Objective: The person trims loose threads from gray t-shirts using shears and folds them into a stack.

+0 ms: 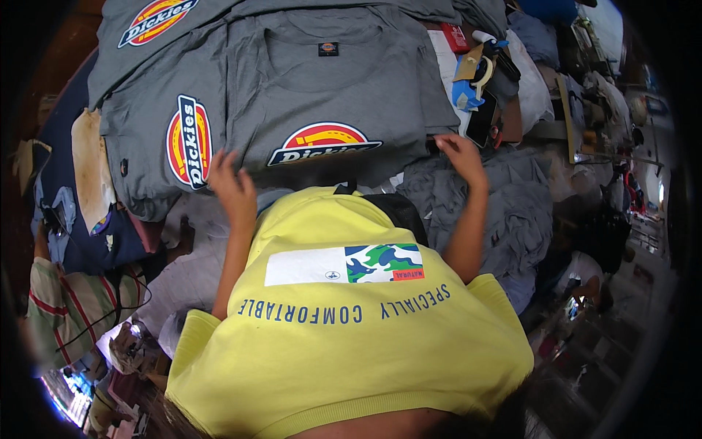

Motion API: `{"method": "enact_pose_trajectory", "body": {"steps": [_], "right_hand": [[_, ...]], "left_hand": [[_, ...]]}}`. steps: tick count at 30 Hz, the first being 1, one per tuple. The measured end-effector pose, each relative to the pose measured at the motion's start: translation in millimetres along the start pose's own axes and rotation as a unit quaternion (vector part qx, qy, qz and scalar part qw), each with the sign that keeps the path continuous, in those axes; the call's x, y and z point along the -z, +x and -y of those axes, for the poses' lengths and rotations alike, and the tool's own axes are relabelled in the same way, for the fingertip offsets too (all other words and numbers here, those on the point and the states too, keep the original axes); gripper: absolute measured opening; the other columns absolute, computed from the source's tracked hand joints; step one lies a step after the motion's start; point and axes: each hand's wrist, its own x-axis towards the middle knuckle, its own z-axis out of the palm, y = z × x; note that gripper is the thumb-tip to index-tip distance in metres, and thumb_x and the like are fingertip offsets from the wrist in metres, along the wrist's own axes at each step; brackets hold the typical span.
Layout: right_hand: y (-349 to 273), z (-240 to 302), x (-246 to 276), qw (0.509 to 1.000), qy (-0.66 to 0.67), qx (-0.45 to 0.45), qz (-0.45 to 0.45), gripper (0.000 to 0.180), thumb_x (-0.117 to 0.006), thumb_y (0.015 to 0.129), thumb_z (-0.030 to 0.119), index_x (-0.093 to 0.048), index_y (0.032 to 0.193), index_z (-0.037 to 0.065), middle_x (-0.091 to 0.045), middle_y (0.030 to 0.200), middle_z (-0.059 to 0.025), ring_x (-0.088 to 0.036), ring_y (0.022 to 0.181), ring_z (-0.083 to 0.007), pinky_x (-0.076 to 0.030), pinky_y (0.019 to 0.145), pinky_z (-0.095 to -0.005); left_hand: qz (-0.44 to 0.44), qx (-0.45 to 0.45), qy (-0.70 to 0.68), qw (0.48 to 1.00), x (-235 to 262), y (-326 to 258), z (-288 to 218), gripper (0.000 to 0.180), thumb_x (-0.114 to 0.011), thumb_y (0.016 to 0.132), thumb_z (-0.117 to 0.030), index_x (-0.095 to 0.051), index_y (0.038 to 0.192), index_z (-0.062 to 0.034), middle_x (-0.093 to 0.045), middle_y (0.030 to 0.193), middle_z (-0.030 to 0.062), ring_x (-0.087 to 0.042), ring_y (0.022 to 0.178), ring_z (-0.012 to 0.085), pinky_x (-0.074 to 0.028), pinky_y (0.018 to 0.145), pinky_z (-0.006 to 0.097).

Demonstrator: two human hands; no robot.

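A grey T-shirt (322, 95) lies face up in front of me, its neckline away from me and a red, yellow and blue logo on its chest. To its left another grey T-shirt (150, 110) shows the same logo turned sideways. My left hand (232, 189) is at the near edge of the shirts beside that sideways logo, fingers apart and nothing in them. At the near right edge my right hand (462, 157) has bent fingers closed at the cloth, beside a small dark patch. Its grip is partly hidden.
Crumpled grey cloth (497, 197) lies below my right hand. Past the shirts on the right are a dark phone (481, 123), a tape roll (482, 72) and a red box (455, 36). Someone in a striped garment (73, 307) is at the left.
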Motion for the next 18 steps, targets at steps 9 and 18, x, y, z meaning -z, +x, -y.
{"method": "enact_pose_trajectory", "body": {"steps": [9,18], "right_hand": [[77.6,50.6,-111.4,0.900,-0.319,0.265,-0.135,0.056,-0.041,0.086,0.048,-0.039,0.129,0.013,-0.033,0.137,-0.0063,-0.026,0.128,-0.0265,-0.021,0.102,-0.0456],[152.7,46.1,-92.4,0.827,-0.413,0.260,-0.280,0.058,-0.037,0.087,0.050,-0.032,0.134,0.016,-0.030,0.139,-0.0027,-0.026,0.129,-0.0236,-0.018,0.101,-0.0521]], "left_hand": [[0.170,-0.208,0.157,0.950,-80.2,94.5,9.6,0.054,-0.042,0.087,-0.041,-0.034,0.132,-0.0118,-0.026,0.140,0.0077,-0.023,0.130,0.0251,-0.018,0.101,0.054],[0.104,-0.247,0.182,0.946,-122.4,187.5,37.4,0.056,-0.038,0.088,-0.045,-0.027,0.136,-0.0196,-0.027,0.140,0.0016,-0.023,0.130,0.0219,-0.018,0.101,0.052]]}}
